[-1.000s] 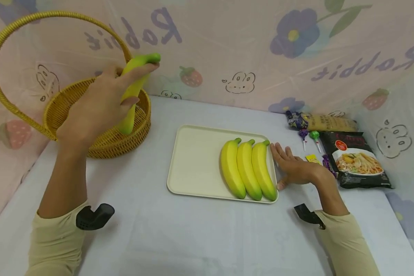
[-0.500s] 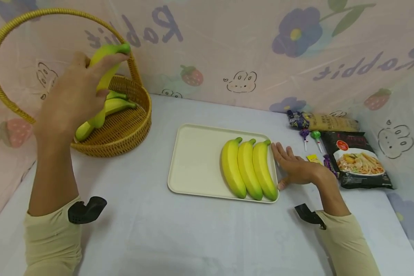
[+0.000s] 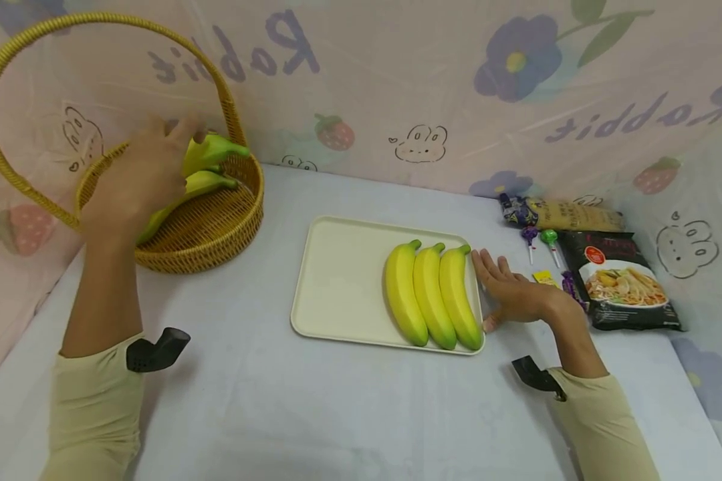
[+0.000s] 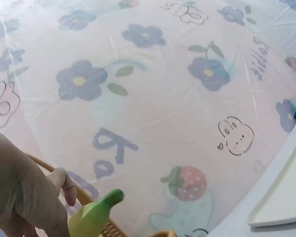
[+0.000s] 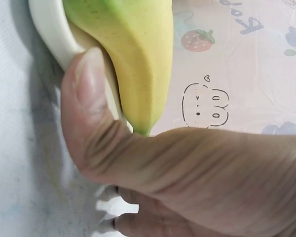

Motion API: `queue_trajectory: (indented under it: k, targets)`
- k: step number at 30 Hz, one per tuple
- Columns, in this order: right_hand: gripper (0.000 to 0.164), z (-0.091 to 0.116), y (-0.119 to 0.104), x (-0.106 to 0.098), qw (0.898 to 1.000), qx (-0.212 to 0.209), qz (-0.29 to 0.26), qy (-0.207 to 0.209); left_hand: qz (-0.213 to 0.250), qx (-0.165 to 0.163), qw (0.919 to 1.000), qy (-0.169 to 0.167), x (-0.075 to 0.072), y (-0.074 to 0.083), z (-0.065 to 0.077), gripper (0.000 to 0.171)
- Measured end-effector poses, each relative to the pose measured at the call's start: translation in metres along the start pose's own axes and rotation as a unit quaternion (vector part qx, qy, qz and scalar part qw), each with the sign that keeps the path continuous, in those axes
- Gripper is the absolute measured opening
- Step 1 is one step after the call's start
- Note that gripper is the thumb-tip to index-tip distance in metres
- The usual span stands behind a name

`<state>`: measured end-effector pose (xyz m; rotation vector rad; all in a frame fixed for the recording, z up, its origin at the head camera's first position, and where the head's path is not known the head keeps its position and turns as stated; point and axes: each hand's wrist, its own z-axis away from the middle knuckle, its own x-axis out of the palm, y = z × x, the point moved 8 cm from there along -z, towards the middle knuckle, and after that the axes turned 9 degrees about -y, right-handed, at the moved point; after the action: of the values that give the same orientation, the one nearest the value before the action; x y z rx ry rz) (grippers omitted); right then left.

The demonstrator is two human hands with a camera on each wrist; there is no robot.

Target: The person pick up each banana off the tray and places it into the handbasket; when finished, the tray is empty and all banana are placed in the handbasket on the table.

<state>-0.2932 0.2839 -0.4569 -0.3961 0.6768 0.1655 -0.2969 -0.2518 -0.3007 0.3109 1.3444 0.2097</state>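
Note:
My left hand (image 3: pixel 141 177) reaches into the wicker basket (image 3: pixel 231 244) and holds a banana (image 3: pixel 212 152), its green stem pointing right. Part of this banana is hidden behind the hand; in the left wrist view its stem end (image 4: pixel 96 217) shows past the fingers. Other bananas (image 3: pixel 201 184) lie just below it in the basket. Three yellow bananas (image 3: pixel 426 294) lie side by side at the right of a cream tray (image 3: pixel 343 280). Along the tray's right edge rests my right hand (image 3: pixel 517 294), fingers straight, its thumb (image 5: pixel 91 89) against the rim in the right wrist view.
The basket's tall arched handle (image 3: pixel 96 19) rises over the left hand. At the right lie a black noodle packet (image 3: pixel 622 280), a yellowish packet (image 3: pixel 568 212), two lollipops (image 3: pixel 549 237) and small wrapped sweets (image 3: pixel 544 277). A patterned curtain (image 3: pixel 385 67) hangs behind.
My left hand has carried the banana left over the basket, then lowered it in beside the other bananas. The right hand and the bananas on the tray have stayed put.

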Motion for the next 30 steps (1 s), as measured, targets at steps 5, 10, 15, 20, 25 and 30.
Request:
queue_trajectory:
  k: [5, 10, 15, 20, 25, 30]
  targets:
    - [0.149, 0.001, -0.003, -0.001, 1.000, 0.006, 0.004, 0.000, -0.017, 0.008, 0.9996, -0.021, 0.011, -0.011, -0.014, 0.061]
    - [0.143, 0.001, -0.007, -0.002, 1.000, 0.002, -0.001, 0.001, -0.024, -0.013, 0.9972, -0.070, 0.024, -0.022, -0.024, 0.057]
    - [0.144, 0.002, -0.008, -0.001, 1.000, 0.008, -0.001, -0.001, -0.019, -0.032, 0.9916, -0.124, 0.038, -0.031, -0.030, 0.058]
    - [0.145, 0.005, -0.012, -0.003, 1.000, 0.000, 0.001, 0.002, -0.015, -0.034, 0.9875, -0.153, 0.048, -0.036, -0.034, 0.059]
    - [0.144, 0.008, -0.017, -0.005, 1.000, -0.008, -0.008, 0.007, -0.029, -0.031, 0.9873, -0.154, 0.050, -0.037, -0.038, 0.056]
    - [0.148, 0.003, -0.006, 0.000, 1.000, 0.010, -0.008, 0.000, -0.034, -0.056, 0.9845, -0.163, 0.054, -0.041, -0.037, 0.057]
